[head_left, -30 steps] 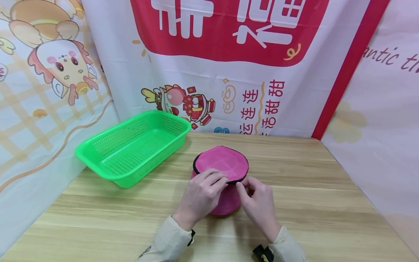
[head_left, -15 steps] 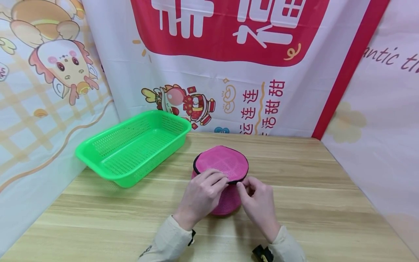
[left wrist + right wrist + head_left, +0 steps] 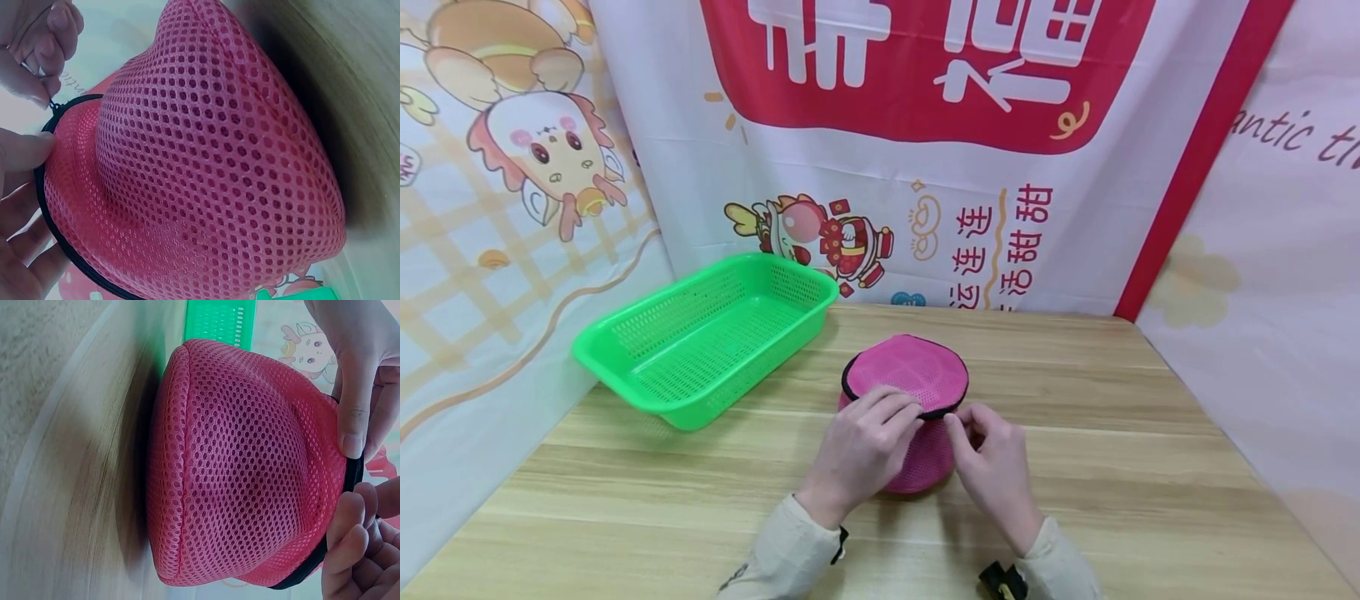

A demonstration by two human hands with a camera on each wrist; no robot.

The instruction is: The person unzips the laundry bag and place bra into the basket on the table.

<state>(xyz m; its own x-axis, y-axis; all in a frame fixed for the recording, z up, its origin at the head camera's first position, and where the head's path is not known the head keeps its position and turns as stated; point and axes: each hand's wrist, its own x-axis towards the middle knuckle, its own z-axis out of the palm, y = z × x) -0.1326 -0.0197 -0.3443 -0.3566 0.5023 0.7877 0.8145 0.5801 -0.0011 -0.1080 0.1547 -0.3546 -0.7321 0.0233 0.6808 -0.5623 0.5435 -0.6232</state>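
Observation:
A round pink mesh laundry bag stands upright on the table, its mesh top ringed by a black zipper. At the near side of the rim, my left hand pinches the zipper edge between thumb and fingers. Just to its right, my right hand has its fingertips together on the small dark zipper pull, as the left wrist view shows. From the right wrist view the bag's side looks rounded, and the curled right fingers hide the pull.
A green perforated plastic basket stands at the back left of the wooden table. Printed cloth hangings close in the back and both sides.
Both hands keep their hold at the rim. The bag's top has shifted very slightly to the left; the basket has not moved.

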